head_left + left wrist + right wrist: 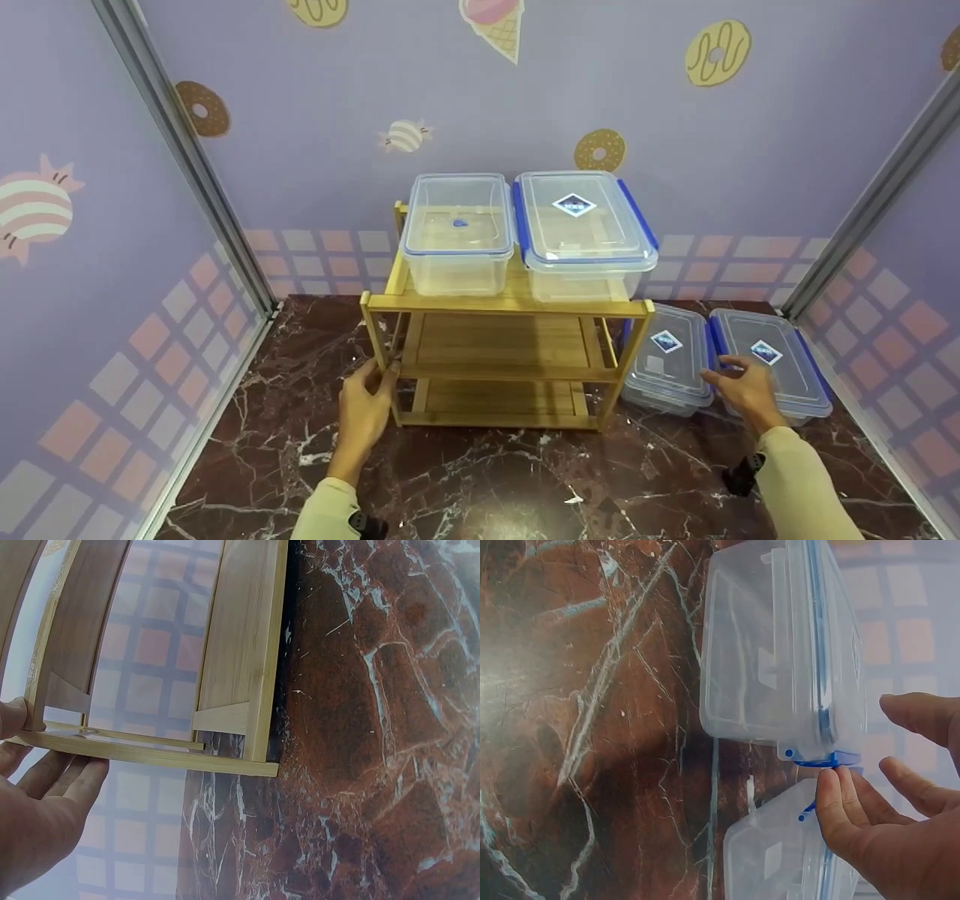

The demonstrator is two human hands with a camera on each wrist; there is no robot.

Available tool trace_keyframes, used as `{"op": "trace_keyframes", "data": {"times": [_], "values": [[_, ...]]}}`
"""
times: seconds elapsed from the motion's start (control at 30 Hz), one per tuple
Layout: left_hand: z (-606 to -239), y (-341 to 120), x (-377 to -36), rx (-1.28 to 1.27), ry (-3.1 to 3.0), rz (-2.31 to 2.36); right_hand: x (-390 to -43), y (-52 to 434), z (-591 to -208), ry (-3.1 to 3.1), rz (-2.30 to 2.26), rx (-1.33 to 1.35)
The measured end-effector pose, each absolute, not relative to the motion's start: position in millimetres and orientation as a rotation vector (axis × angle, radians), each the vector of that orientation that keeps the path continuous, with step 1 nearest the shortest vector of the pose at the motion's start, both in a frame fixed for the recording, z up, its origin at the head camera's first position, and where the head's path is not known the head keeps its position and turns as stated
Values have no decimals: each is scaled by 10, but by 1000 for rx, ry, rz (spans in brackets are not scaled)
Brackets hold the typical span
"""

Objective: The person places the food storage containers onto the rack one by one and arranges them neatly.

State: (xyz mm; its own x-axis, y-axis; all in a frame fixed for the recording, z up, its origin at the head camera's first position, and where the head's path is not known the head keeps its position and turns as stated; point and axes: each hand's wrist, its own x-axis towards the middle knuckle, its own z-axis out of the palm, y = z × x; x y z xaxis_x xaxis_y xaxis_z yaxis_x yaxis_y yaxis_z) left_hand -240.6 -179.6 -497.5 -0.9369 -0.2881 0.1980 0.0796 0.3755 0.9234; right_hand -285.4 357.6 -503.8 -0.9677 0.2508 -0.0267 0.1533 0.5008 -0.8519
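A wooden three-tier rack (502, 345) stands on the floor. My left hand (364, 409) grips its front left post (172, 759), thumb on one side and fingers on the other. To the right of the rack, two clear lidded plastic containers sit side by side, a left one (664, 375) and a right one (780, 379). My right hand (746, 390) is over the gap between them. In the right wrist view its fingertips touch a blue side latch (829, 760), with the thumb held apart.
On the rack's top shelf stand a clear container with a blue-edged lid (459, 271) and a wider one with blue side latches (581, 244). Purple patterned walls (480, 112) enclose the back and both sides. The floor (480, 480) is dark red marble.
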Motion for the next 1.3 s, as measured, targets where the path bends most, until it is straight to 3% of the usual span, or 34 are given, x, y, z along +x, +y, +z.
{"op": "trace_keyframes", "data": {"times": [0.57,1.3], "values": [[-4964,-1791,-2416,194,-2294,-1561,-2977,3508,-5205,-2604,1693,-414],[-4982,-1797,-2417,201,-2308,-1547,-2920,3623,-5453,-2517,2140,-205]]}}
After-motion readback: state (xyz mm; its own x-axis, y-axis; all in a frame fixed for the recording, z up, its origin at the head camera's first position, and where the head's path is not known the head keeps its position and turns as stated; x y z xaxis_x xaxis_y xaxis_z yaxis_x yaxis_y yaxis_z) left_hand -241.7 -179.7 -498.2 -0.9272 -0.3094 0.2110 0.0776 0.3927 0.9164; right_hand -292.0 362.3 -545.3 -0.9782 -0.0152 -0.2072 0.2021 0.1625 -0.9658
